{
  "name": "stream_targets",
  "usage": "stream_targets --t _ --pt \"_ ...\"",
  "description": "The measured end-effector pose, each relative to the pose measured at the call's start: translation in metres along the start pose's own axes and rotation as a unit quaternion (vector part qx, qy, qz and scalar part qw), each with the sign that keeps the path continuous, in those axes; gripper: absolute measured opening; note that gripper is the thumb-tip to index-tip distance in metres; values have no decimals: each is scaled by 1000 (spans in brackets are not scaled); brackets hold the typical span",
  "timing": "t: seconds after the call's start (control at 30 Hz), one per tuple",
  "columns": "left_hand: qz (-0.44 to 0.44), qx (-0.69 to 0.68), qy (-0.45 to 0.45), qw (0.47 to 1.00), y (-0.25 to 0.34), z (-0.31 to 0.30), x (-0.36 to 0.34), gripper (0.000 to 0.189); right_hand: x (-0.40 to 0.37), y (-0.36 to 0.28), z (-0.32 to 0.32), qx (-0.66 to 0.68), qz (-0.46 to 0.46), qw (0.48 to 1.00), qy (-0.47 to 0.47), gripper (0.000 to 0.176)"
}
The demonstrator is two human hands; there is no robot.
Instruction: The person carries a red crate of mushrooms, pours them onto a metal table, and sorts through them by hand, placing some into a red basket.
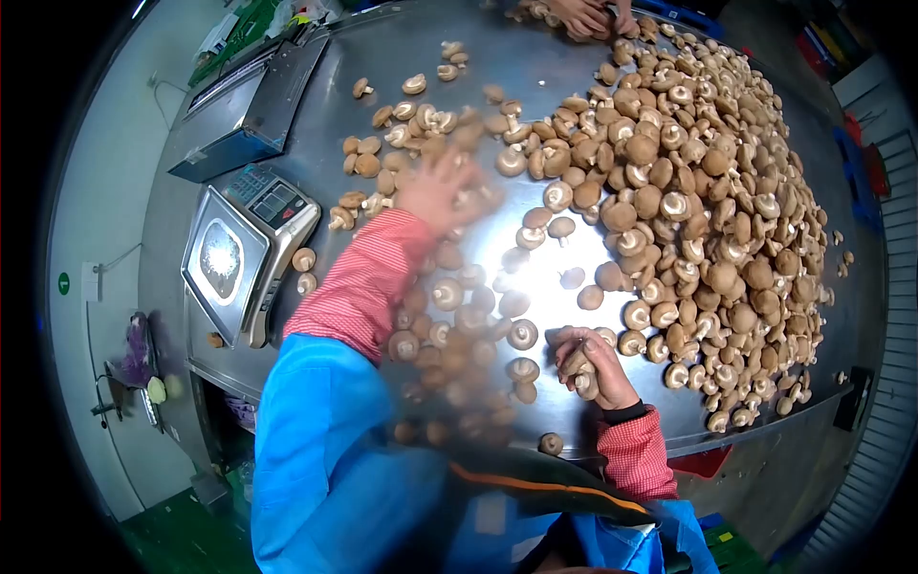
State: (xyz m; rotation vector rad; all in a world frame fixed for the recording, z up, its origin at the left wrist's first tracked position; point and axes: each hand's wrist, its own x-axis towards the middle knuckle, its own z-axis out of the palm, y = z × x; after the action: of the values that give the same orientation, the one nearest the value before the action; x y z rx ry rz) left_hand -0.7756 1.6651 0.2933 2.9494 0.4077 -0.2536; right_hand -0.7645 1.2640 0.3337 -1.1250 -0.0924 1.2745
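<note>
My left hand point(442, 196) reaches over a loose group of mushrooms point(435, 120) left of the table's middle. Motion smears its fingers, so I cannot tell whether it grips any of them. Close to the table's near side, my right hand point(604, 371) has its fingers curled round a brown mushroom point(580, 368) with a pale stem. Between my arms lie more scattered mushrooms point(448, 294), partly blurred. A large heap of mushrooms point(708, 191) covers the right side of the metal table point(545, 215).
A digital scale point(229, 253) with a shiny square pan stands at the left, in front of a metal box point(251, 110). Another person's hands point(585, 17) are among mushrooms at the far edge. A red container point(701, 462) shows below the near edge.
</note>
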Motion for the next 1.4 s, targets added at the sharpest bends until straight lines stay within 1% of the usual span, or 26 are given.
stream_targets --t 0.03,0.1,0.13,0.17,0.23,0.27,0.3,0.33,0.4,0.43,0.47,0.5,0.57,0.67,0.73,0.77,0.8,0.83,0.9,1.0,1.1,1.13,1.23,1.27,1.3,1.4 --pt "-34 5 4 999 -17 1 2 86 -3 -3 -1 7 -10 1000 -2 49" --pt "-117 64 -32 990 -32 -16 1 86 -10 -5 -7 -6 -20 1000 14 46" --pt "-155 84 52 983 -39 -7 -3 86 -10 -5 -9 -3 -29 999 18 45" --pt "-134 84 100 982 -45 1 6 86 -9 -3 -11 0 -37 999 22 45" --pt "-100 74 192 974 -27 -14 17 87 -8 0 -19 15 -30 999 21 45" --pt "-13 6 259 966 -4 -19 28 84 -7 4 -22 24 -30 999 16 45" --pt "74 -112 220 966 40 -57 37 80 -7 8 -23 33 -30 999 10 45" --pt "168 -189 256 933 61 -32 61 80 -7 12 -18 38 -33 999 7 46" --pt "260 -152 287 910 132 -29 77 80 -7 23 -13 14 -12 999 32 45" --pt "292 -202 247 902 161 -8 95 85 -7 26 -12 7 3 999 45 44" --pt "278 -121 208 930 187 -7 102 90 -7 29 -10 -1 19 998 58 43" --pt "265 -137 175 938 201 -5 107 91 -8 31 -8 -8 34 997 70 42" --pt "245 -49 120 961 195 -4 113 83 -12 38 -6 31 48 995 84 41" --pt "149 -51 92 983 147 -9 112 79 -18 25 -3 29 27 998 56 42" --pt "49 -66 -42 996 103 -34 103 87 -18 34 -7 39 23 998 38 42" --pt "55 -72 41 995 69 -6 104 82 -18 36 -8 42 22 998 28 42" --pt "70 -25 93 993 43 15 96 74 -18 31 -7 32 21 999 24 42" --pt "64 -34 107 992 27 23 90 67 -19 22 -5 22 20 999 20 42" --pt "57 -121 71 988 7 23 77 59 -21 18 -3 13 25 999 22 41" --pt "9 -94 93 991 -6 18 32 53 -25 28 -5 27 53 997 47 41" --pt "7 -87 148 985 -21 18 -9 48 -34 26 -4 39 46 998 18 39" --pt "18 -108 210 972 -23 20 -15 41 -37 24 -4 44 50 998 23 39" --pt "-58 -201 167 964 -8 3 -17 35 -44 22 -10 63 63 996 25 38" --pt "-15 -165 207 964 18 -21 -14 32 -44 25 -14 72 66 995 24 38" --pt "62 -163 275 946 25 -18 1 31 -43 27 -16 80 68 994 23 38" --pt "136 -206 284 926 59 -20 47 34 -37 30 -17 57 60 997 6 39"
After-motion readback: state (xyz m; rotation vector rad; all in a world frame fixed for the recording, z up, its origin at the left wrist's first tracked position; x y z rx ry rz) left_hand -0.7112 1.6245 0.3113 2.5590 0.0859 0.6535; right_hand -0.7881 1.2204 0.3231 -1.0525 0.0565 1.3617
